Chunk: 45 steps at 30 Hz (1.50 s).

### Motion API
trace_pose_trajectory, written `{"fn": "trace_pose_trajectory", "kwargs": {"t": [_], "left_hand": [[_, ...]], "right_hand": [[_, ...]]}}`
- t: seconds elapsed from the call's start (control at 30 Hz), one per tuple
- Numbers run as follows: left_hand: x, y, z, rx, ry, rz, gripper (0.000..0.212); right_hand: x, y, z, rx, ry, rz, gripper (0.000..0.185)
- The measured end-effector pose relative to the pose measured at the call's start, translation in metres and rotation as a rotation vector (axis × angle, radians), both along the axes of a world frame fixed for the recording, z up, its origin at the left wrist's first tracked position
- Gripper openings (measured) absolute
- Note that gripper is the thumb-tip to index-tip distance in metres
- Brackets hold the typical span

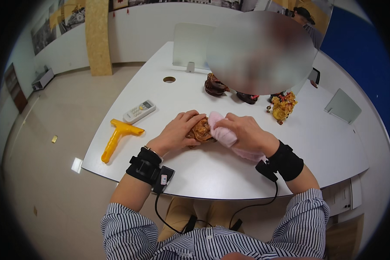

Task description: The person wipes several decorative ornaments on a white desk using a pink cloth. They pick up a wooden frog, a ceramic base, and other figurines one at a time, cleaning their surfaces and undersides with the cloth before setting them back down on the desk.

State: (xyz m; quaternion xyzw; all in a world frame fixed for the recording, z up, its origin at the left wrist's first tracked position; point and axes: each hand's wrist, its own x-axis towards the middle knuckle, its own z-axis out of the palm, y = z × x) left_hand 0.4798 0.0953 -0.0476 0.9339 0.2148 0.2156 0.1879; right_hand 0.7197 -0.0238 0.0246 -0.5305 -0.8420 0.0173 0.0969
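Note:
A carved brown figurine point(202, 129) lies on the white table point(214, 177) in front of me. My left hand point(183, 128) grips it from the left, with the thumb at its near side and the fingers over its far side. In my right hand point(245, 131) is a bunched pink cloth point(223, 134), pressed against the figurine's right side. A loose end of the cloth trails on the table beneath my right wrist. My fingers and the cloth hide much of the figurine.
Left on the table are a white remote control point(139, 111) and a yellow T-shaped plastic handle point(118, 138). Dark carved ornaments point(215, 86) and a yellow ornament point(283, 106) stand farther back. A frosted divider point(193, 45) rises behind. Black cables point(253, 205) hang from my wrist straps.

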Motion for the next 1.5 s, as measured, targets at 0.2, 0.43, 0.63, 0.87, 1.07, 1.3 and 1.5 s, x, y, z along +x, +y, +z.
{"fn": "trace_pose_trajectory", "kwargs": {"t": [0.2, 0.43, 0.63, 0.87, 1.07, 1.3, 1.5], "left_hand": [[0.000, 0.005, 0.000, -0.005, -0.031, -0.029, 0.092], [0.000, -0.006, 0.004, 0.002, -0.026, 0.050, 0.102], [0.000, -0.006, 0.008, 0.037, -0.006, 0.063, 0.112], [-0.002, 0.010, -0.007, 0.149, -0.071, -0.071, 0.119], [-0.005, 0.000, 0.008, -0.162, -0.158, -0.068, 0.105], [0.000, -0.001, 0.002, -0.296, -0.127, 0.078, 0.081], [-0.002, 0.015, -0.005, -0.363, -0.152, -0.038, 0.083]], "right_hand": [[0.012, 0.019, -0.010, -0.138, -0.129, -0.123, 0.044], [0.027, 0.040, 0.013, 0.097, -0.049, -0.224, 0.058], [-0.002, 0.040, -0.018, -0.106, 0.024, -0.154, 0.066], [-0.008, 0.008, -0.016, -0.174, -0.204, -0.150, 0.042], [0.007, 0.005, 0.009, 0.063, 0.003, -0.193, 0.062], [-0.001, 0.029, -0.032, 0.054, 0.032, -0.099, 0.065], [0.014, 0.048, -0.017, -0.075, -0.202, -0.205, 0.049]]}}
